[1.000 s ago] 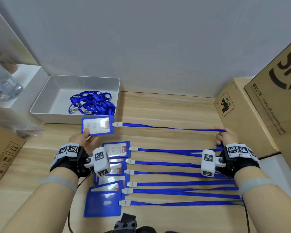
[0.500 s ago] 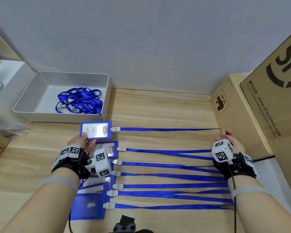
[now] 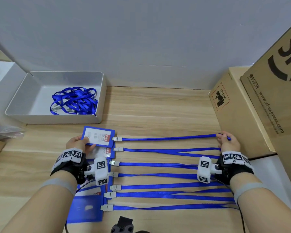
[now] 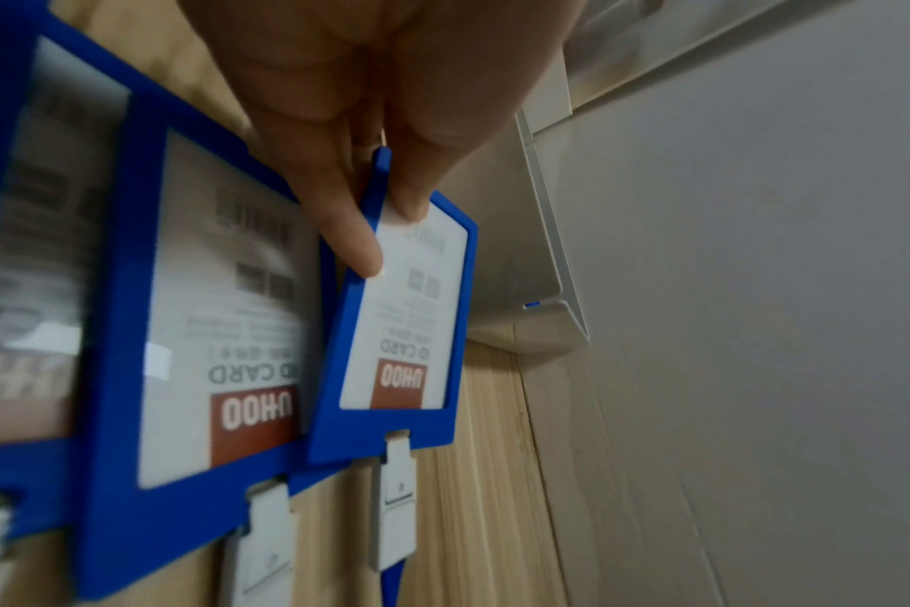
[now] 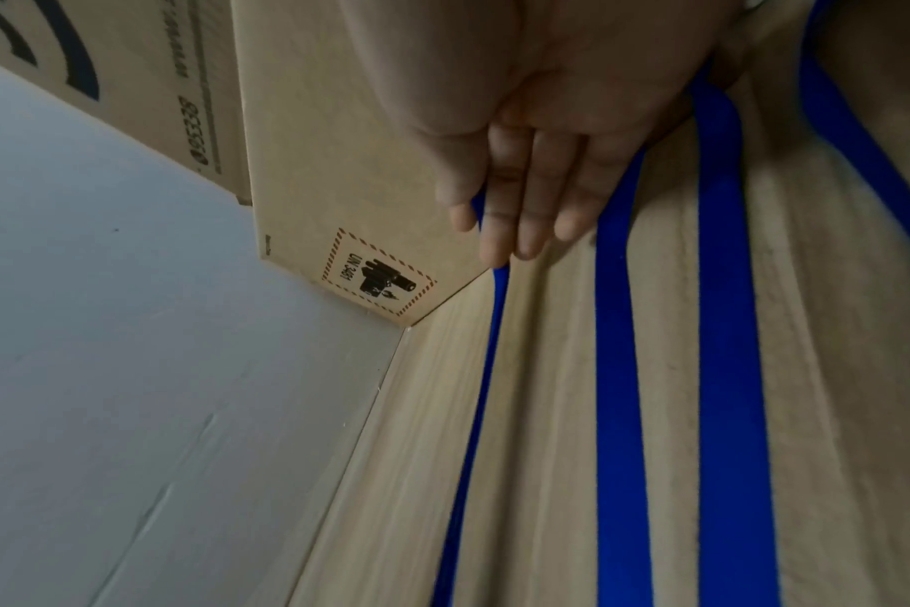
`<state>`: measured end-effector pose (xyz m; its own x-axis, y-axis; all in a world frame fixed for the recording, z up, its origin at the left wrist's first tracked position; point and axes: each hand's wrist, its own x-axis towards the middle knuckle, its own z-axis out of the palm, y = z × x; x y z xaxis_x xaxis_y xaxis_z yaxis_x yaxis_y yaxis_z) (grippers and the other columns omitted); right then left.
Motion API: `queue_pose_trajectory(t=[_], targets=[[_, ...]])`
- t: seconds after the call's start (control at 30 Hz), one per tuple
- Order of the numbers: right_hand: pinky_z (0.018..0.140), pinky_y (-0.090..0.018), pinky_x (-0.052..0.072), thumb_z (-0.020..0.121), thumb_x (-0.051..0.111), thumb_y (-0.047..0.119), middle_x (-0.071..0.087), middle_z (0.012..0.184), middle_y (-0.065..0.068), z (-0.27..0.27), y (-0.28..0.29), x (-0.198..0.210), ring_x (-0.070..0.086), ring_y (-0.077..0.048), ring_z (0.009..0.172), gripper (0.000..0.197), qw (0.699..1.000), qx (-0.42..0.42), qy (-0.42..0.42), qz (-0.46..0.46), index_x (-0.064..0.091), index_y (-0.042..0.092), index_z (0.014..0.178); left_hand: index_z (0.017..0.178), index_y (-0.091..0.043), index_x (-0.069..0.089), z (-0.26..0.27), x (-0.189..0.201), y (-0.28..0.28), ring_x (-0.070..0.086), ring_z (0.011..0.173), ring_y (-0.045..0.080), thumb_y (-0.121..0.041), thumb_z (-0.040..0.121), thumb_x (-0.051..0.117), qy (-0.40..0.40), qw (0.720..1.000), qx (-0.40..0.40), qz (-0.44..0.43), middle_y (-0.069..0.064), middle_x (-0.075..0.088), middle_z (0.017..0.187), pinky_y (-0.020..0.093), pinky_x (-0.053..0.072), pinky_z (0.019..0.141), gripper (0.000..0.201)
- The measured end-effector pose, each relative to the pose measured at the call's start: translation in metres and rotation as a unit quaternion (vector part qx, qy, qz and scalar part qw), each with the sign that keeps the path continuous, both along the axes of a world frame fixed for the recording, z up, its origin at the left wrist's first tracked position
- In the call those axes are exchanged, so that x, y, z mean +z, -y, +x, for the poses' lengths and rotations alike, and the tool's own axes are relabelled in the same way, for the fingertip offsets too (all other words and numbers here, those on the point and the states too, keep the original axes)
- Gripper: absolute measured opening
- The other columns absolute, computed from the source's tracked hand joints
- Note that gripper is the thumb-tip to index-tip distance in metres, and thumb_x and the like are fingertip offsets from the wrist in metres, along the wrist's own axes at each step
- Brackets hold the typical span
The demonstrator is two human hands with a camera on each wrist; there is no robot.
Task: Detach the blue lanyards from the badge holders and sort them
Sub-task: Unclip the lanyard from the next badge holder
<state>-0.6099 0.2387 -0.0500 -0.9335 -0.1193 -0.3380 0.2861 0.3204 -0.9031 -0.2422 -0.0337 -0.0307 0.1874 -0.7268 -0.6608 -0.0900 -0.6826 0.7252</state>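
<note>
My left hand pinches the near corner of the top blue badge holder, thumb on its face, seen close up as the badge holder in the left wrist view. Its white clip joins a blue lanyard stretched taut to the right. My right hand pinches the lanyard's far loop end; the lanyard runs out from between its fingers. Several more badge holders with attached lanyards lie in rows below on the wooden table.
A grey tray at the back left holds a tangle of loose blue lanyards. Cardboard boxes stand along the right, close to my right hand. A grey wall closes the back. Plastic wrap lies at the left edge.
The held badge holder and lanyard have stayed stretched between both hands. The badge holder has tilted slightly, and my right wrist has turned back, with its hand still on the loop end.
</note>
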Motion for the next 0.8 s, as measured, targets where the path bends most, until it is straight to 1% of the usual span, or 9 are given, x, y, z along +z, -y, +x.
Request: queue_pose_trajectory(t=[0.07,0.1,0.13,0.23,0.33,0.4,0.5,0.57,0.8], targets=[[0.070,-0.010,0.043,0.094,0.041,0.010,0.061,0.120,-0.021,-0.001,0.000,-0.001,0.062,-0.015,0.097,0.028,0.996,0.037,-0.037,0.066,0.057,0.003,0.117,0.081,-0.008,0.054,0.000,-0.003,-0.002,0.057,0.067,0.027,-0.003,0.089,0.053,0.049,0.998,-0.039,-0.010,0.018,0.058,0.089,0.030,0.054,0.044,0.009],[0.077,-0.016,0.044,0.093,0.043,0.009,0.061,0.121,-0.020,0.000,0.000,0.000,0.059,-0.026,0.105,0.027,0.993,0.050,-0.050,0.091,0.058,0.003,0.116,0.090,-0.005,0.057,0.001,-0.003,-0.003,0.052,0.058,0.023,-0.006,0.088,0.056,0.071,0.996,-0.056,-0.021,0.015,0.058,0.080,0.029,0.052,0.043,0.002],[0.085,-0.023,0.044,0.093,0.045,0.010,0.060,0.122,-0.019,0.002,0.001,0.003,0.056,-0.031,0.110,0.028,0.990,0.058,-0.057,0.114,0.058,0.003,0.116,0.097,-0.004,0.059,0.002,-0.006,-0.003,0.047,0.052,0.021,-0.010,0.087,0.058,0.100,0.992,-0.071,-0.032,0.012,0.057,0.072,0.028,0.047,0.044,0.011],[0.095,-0.033,0.039,0.093,0.048,0.014,0.059,0.123,-0.018,0.006,0.003,0.005,0.054,-0.033,0.113,0.029,0.983,0.068,-0.063,0.158,0.059,0.006,0.118,0.098,-0.006,0.063,0.006,-0.008,-0.002,0.043,0.050,0.021,-0.018,0.082,0.065,0.151,0.983,-0.097,-0.045,0.008,0.054,0.063,0.027,0.040,0.056,0.021],[0.095,-0.036,0.040,0.093,0.047,0.016,0.059,0.122,-0.017,0.009,0.000,0.006,0.054,-0.034,0.110,0.030,0.976,0.078,-0.056,0.198,0.058,0.010,0.120,0.096,-0.007,0.063,0.007,-0.006,-0.003,0.048,0.057,0.022,-0.019,0.082,0.065,0.172,0.976,-0.128,-0.045,0.008,0.056,0.066,0.030,0.041,0.065,0.019],[0.093,-0.036,0.041,0.094,0.045,0.017,0.060,0.120,-0.016,0.009,-0.003,0.006,0.055,-0.034,0.107,0.031,0.968,0.089,-0.046,0.229,0.056,0.013,0.122,0.098,-0.009,0.063,0.007,-0.003,-0.004,0.052,0.068,0.026,-0.020,0.083,0.065,0.187,0.970,-0.147,-0.042,0.012,0.060,0.077,0.031,0.040,0.069,0.019],[0.097,-0.037,0.039,0.090,0.045,0.013,0.060,0.119,-0.012,0.009,-0.005,0.004,0.055,-0.033,0.105,0.036,0.957,0.114,-0.033,0.264,0.052,0.019,0.125,0.101,-0.007,0.065,0.009,-0.002,-0.005,0.054,0.077,0.028,-0.024,0.083,0.064,0.210,0.961,-0.178,-0.032,0.012,0.062,0.087,0.032,0.041,0.072,0.024],[0.105,-0.044,0.035,0.086,0.048,0.010,0.059,0.121,-0.011,0.010,-0.006,0.002,0.052,-0.033,0.112,0.042,0.951,0.129,-0.030,0.280,0.049,0.021,0.127,0.102,-0.008,0.065,0.010,-0.003,-0.006,0.055,0.079,0.028,-0.027,0.083,0.064,0.221,0.955,-0.198,-0.015,0.012,0.062,0.088,0.034,0.043,0.076,0.027],[0.109,-0.049,0.030,0.078,0.059,0.002,0.057,0.125,-0.006,0.014,-0.004,0.004,0.044,-0.031,0.122,0.065,0.955,0.106,-0.036,0.275,0.038,0.020,0.136,0.097,-0.009,0.063,0.011,0.000,-0.011,0.053,0.081,0.029,-0.029,0.085,0.063,0.237,0.943,-0.232,-0.005,0.012,0.060,0.090,0.034,0.042,0.077,0.024]])
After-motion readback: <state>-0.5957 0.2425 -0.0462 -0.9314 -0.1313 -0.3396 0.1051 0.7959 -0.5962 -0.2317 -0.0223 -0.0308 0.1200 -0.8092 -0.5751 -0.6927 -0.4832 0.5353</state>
